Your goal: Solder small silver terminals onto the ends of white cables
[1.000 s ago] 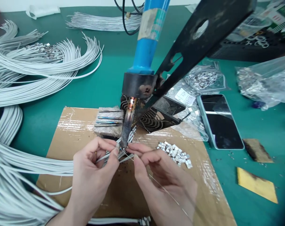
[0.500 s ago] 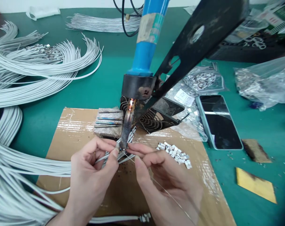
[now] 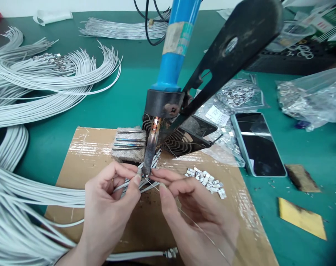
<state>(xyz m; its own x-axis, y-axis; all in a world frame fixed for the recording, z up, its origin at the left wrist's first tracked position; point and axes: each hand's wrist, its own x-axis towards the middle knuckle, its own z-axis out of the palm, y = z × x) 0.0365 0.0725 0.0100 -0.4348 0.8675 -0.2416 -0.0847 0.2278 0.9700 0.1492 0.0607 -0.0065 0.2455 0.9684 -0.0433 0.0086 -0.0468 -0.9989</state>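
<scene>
A blue-handled soldering iron [image 3: 170,66] hangs tip-down in a black metal stand [image 3: 226,55]. My left hand [image 3: 109,199] is closed in a pinch, apparently on the end of a white cable [image 3: 120,187], right beside the iron's hot tip [image 3: 149,162]. The small part between those fingertips is mostly hidden. From the other side, my right hand [image 3: 192,210] pinches thin solder wire [image 3: 197,224], whose end reaches the iron's tip. More white cables lie behind the fingertips. Small silvery metal terminals [image 3: 205,180] form a loose pile right of the tip.
Cardboard [image 3: 81,147] covers the green bench under my hands. Bundles of white cable [image 3: 46,194] fill the left side. A grey block with metal rods [image 3: 129,145] stands behind my left hand. To the right are a phone [image 3: 260,144], bags of metal parts [image 3: 237,92] and a yellow sponge [image 3: 302,218].
The view has shifted very slightly. Both hands keep their pinches at the iron's tip, with no other visible difference.
</scene>
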